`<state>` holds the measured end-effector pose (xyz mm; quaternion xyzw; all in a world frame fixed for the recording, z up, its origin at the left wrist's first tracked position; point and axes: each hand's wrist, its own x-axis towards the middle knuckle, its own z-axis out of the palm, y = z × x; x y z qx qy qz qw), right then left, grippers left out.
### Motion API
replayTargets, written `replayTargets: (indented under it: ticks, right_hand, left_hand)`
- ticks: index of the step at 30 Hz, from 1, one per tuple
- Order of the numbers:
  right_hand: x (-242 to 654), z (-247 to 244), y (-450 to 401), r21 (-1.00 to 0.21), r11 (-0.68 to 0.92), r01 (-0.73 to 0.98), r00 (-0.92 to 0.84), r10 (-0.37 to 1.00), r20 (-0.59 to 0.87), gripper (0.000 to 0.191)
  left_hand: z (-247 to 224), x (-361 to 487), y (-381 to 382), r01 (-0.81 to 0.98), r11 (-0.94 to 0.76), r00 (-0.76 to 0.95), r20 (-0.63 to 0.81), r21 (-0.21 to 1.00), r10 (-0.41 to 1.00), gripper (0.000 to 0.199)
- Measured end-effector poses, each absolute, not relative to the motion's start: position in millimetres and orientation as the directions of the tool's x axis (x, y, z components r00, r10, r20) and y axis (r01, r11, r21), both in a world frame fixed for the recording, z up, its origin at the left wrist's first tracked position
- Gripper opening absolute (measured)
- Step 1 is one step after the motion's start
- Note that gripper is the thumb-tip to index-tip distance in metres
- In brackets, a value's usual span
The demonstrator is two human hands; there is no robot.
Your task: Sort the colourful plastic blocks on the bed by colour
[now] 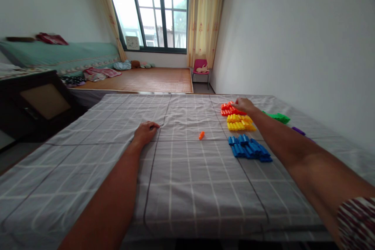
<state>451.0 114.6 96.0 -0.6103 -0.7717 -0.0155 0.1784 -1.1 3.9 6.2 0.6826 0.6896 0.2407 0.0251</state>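
My left hand (pixel 145 132) rests on the grey checked cloth (pixel 175 179), its fingers loosely bent with a dark gap between them. I see nothing in it. Farther right, my right hand (pixel 244 104) reaches over a group of red plastic blocks (pixel 229 111), with its fingertips pinched on one at the group's far side. Nearer me lie yellow blocks (pixel 236 125) in rows, then a larger group of blue blocks (pixel 249 150). A single orange block (pixel 201 135) lies apart between my hands.
Beyond my right forearm are green blocks (pixel 278 117) and a purple block (pixel 299 130), partly hidden by the arm. A dark cabinet (pixel 43 105) stands at the left. Past the table's far edge are a low bed (pixel 152 80) and a pink chair (pixel 200 65); a white wall runs along the right.
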Motion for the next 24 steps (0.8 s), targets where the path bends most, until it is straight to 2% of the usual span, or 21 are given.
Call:
replayTargets:
  ticks: [3,5,6,8,10,11,13,15,19,21,24]
  right_hand:
    - [425,98,112,-0.191,0.340,0.921,-0.303,0.932,0.198,0.029]
    - [402,91,104,-0.211,0.456,0.865,-0.447,0.890,0.091,0.030]
    - [389,86,97,-0.243,0.548,0.800,-0.561,0.828,0.019,0.033]
    - [367,72,83,-0.341,0.724,0.600,-0.788,0.609,-0.093,0.038]
    - [351,59,71,-0.401,0.817,0.414,-0.906,0.412,-0.098,0.032]
    - [346,55,68,-0.395,0.836,0.381,-0.920,0.384,-0.074,0.027]
    - [346,52,68,-0.356,0.844,0.402,-0.908,0.418,-0.036,0.021]
    - [357,57,76,-0.322,0.795,0.514,-0.844,0.535,-0.026,0.022]
    - [405,83,101,-0.231,0.461,0.857,-0.448,0.887,0.110,0.025]
    - [433,93,110,-0.211,0.325,0.922,-0.289,0.939,0.184,0.028]
    - [466,94,115,-0.207,0.253,0.945,-0.207,0.953,0.222,0.033]
  left_hand:
    - [6,-1,4,0.934,-0.032,-0.078,0.292,0.356,0.953,0.027]
    - [6,-1,4,0.936,-0.026,-0.085,0.295,0.352,0.952,0.027]
    - [6,0,4,0.935,-0.028,-0.083,0.296,0.353,0.952,0.027]
    - [7,0,3,0.933,-0.036,-0.075,0.294,0.357,0.953,0.028]
    - [8,0,2,0.932,-0.043,-0.069,0.294,0.359,0.953,0.027]
    - [8,0,2,0.933,-0.045,-0.067,0.295,0.358,0.953,0.027]
    - [8,-1,1,0.934,-0.047,-0.067,0.302,0.353,0.951,0.028]
    - [7,-1,1,0.934,-0.049,-0.064,0.303,0.353,0.951,0.029]
    - [8,-1,2,0.932,-0.057,-0.053,0.292,0.358,0.955,0.029]
    - [8,-1,3,0.932,-0.059,-0.051,0.292,0.357,0.955,0.030]
    - [7,-2,4,0.932,-0.058,-0.052,0.292,0.356,0.955,0.029]
